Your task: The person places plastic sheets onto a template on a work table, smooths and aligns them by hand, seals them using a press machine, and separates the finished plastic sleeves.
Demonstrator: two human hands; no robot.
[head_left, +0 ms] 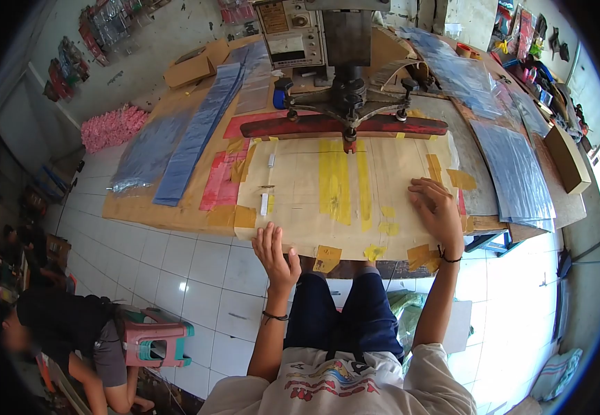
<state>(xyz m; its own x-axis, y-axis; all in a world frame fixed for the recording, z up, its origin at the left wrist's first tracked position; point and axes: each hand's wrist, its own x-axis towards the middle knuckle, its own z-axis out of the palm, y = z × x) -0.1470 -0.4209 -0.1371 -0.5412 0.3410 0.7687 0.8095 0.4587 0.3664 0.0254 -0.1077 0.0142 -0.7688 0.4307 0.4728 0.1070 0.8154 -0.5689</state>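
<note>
Two sets of loosely open, empty fingers [268, 238] are laid on the tan sheet [296, 232]: left hand [277, 259] near-left, right hand [439, 213] right.

No wording I can read for certain. Control panel [289, 43] at 12 o'clock: markings too small for me. My shirt [341, 373], 6 o'clock: red lettering [329, 393], unclear.

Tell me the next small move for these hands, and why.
Probably reach the right hand toward the translucent bluish rectangular plastic sheets nearby: it and the left hand appear empty, spread at the tan, tape-patched rectangular sheet.
</note>
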